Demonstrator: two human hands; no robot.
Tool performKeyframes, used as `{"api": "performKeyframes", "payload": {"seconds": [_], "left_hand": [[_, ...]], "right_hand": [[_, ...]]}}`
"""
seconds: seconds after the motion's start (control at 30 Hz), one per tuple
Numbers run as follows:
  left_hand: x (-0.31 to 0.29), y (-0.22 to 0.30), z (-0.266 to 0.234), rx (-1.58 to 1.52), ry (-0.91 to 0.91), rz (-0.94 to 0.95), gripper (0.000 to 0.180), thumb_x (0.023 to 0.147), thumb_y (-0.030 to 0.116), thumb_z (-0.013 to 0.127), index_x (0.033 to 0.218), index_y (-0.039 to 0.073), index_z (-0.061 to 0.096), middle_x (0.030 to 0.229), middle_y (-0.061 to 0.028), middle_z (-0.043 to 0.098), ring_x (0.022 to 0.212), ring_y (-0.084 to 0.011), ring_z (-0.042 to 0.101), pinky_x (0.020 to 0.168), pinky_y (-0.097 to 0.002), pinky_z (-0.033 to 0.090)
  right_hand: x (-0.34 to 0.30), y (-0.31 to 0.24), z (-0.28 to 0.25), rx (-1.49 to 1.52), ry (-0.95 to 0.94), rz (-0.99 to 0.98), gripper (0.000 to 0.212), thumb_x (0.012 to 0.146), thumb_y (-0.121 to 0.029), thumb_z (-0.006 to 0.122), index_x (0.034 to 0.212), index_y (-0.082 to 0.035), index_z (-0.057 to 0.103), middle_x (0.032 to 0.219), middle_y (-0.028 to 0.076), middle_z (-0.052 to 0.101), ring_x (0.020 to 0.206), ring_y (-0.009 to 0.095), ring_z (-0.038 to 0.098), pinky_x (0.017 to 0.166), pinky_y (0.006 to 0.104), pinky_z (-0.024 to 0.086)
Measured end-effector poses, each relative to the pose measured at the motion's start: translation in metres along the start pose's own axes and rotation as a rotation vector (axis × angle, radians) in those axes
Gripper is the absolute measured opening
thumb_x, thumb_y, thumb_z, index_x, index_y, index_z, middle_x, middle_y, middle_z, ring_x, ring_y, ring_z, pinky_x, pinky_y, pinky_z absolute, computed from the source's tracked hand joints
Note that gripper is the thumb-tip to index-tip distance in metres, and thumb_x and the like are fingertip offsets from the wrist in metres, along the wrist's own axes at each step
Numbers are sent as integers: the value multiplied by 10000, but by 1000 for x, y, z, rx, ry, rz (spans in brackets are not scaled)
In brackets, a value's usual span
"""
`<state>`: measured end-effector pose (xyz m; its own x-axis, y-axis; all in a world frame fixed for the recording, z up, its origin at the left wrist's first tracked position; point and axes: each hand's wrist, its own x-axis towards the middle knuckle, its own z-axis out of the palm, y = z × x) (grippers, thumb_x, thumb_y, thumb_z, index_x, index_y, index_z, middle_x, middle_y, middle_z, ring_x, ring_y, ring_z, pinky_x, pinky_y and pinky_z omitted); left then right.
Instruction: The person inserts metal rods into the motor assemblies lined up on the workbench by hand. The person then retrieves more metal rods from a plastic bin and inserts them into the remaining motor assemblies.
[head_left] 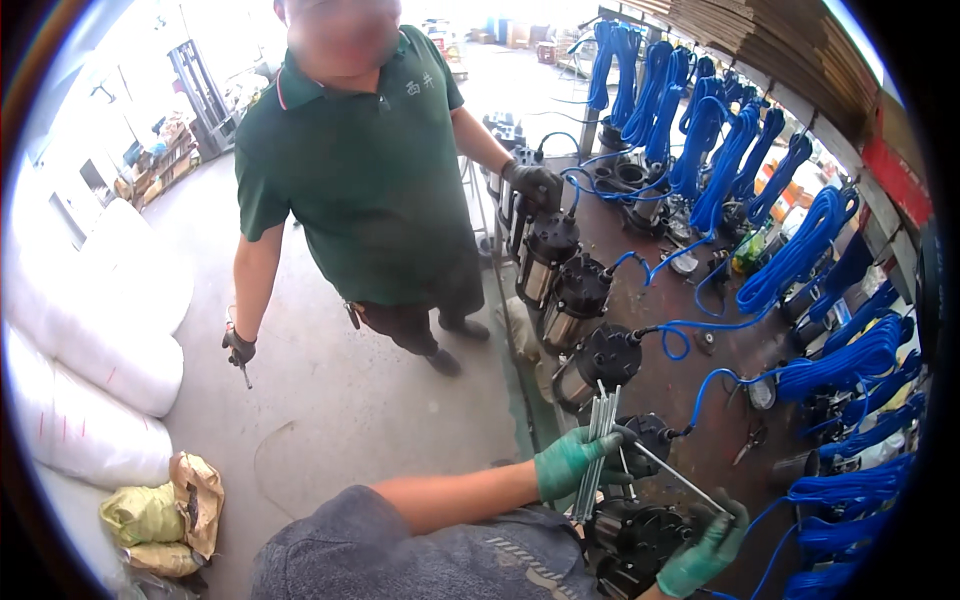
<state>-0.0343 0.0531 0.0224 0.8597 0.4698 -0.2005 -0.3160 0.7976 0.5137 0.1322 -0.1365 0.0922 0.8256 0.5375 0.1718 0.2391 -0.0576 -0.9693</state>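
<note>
So the dark table (745,345) takes up the whole right side, with big blue cable coils (800,250) hanging along its right edge. A co-worker (360,190) in a green polo stands past its left edge. Steel-and-black pumps (608,360) line that left edge, and the closest pump (640,530) sits at the near end, below and between the wearer's gloved hands. Left hand (575,465) is wrapped around a bundle of thin metal rods (601,430), long axis roughly pointing away from the body. Right hand (705,550) grips the end of a single rod (682,478), which slants up-left to the left hand's fingertips; can't tell if they pinch it. Both hands look about equally near that pump.
</note>
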Motion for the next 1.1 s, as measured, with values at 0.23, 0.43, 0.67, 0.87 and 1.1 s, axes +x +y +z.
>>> {"api": "performKeyframes", "payload": {"seconds": [0.23,0.43,0.67,0.87,1.1], "left_hand": [[1,-14,-10,-192,59,85,355,1037,294,587,1296,52,581,1223,-142,673,1183,-310,657,1023,-463,550],[-11,-21,8,-331,73,10,417,1002,296,620,1311,21,566,1291,-159,626,1239,-328,619,1033,-461,538],[-5,-49,10,-401,-13,-76,428,996,248,616,1346,13,536,1315,-192,611,1250,-354,608,1069,-492,526],[1,-72,44,-236,-83,-87,472,1007,292,632,1377,22,518,1324,-161,612,1259,-331,607,1073,-479,523],[9,-122,75,-78,-129,-160,427,1026,304,605,1362,50,541,1302,-153,633,1256,-319,612,1055,-467,530]], "right_hand": [[2,12,-68,-118,347,-251,318,1037,-256,595,1047,55,661,979,151,697,820,240,651,741,377,551],[-26,20,-126,133,538,-25,339,991,-248,646,1101,73,669,1024,181,700,853,254,658,753,370,557],[-59,19,-189,-461,791,0,441,1018,-296,620,1225,92,652,1243,268,665,1108,369,619,1002,419,467],[-106,34,-242,-596,850,-98,401,1026,-295,606,1177,70,676,1176,255,686,1039,373,643,949,423,490],[-156,44,-275,-558,1006,-65,381,1022,-307,615,1138,48,690,1094,241,704,998,369,648,921,429,494]]}}
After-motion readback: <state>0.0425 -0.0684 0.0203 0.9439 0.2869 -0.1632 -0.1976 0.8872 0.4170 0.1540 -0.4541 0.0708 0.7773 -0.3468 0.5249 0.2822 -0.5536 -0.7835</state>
